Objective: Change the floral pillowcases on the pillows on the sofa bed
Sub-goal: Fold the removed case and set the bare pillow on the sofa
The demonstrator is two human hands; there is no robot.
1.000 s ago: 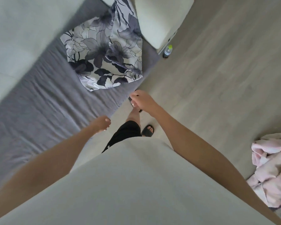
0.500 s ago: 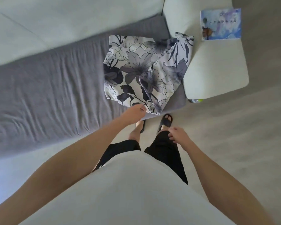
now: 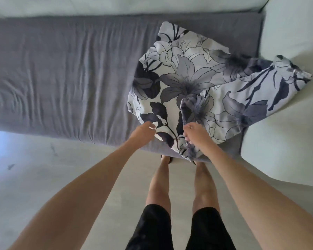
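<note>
A pillow in a white, grey and dark floral pillowcase (image 3: 184, 76) lies on the right end of the grey sofa bed seat (image 3: 65, 73), one corner draped onto the pale armrest (image 3: 287, 123). My left hand (image 3: 143, 132) rests at the pillow's near left edge, fingers curled on the fabric. My right hand (image 3: 195, 136) pinches a fold of the pillowcase at the near edge. Only one pillow shows.
The pale backrest (image 3: 116, 4) runs along the top. My legs and sandalled feet (image 3: 165, 158) stand on the light floor (image 3: 43, 177) right against the seat's front edge. A bright patch of light lies on the floor at the left.
I have stepped up to face the sofa bed. My right hand rose from beside my leg to the pillowcase's near edge, and my left hand moved slightly along that edge.
</note>
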